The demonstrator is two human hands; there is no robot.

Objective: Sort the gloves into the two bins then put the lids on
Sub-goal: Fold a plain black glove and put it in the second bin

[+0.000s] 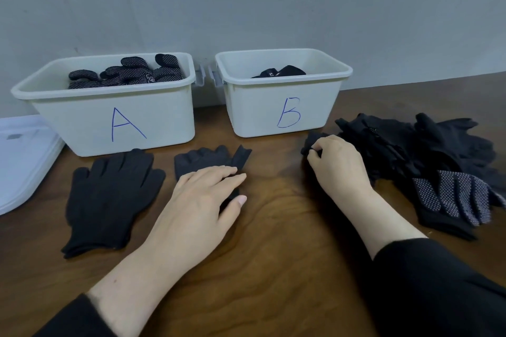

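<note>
Two white bins stand against the wall. Bin A (82, 120) holds several black gloves with white dots; bin B (260, 117) holds a plain black glove. A plain black glove (115, 197) lies flat in front of bin A. My left hand (202, 200) rests with straight fingers on a second plain glove (208, 159). My right hand (336, 161) pinches the edge of a black glove (309, 141) at the left end of a heap of black gloves (405, 145). A dotted glove (454, 200) lies at the front of the heap.
White lids (22, 161) are stacked at the table's left edge beside bin A. The brown wooden table (273, 241) spreads out in front of me. A grey wall stands right behind the bins.
</note>
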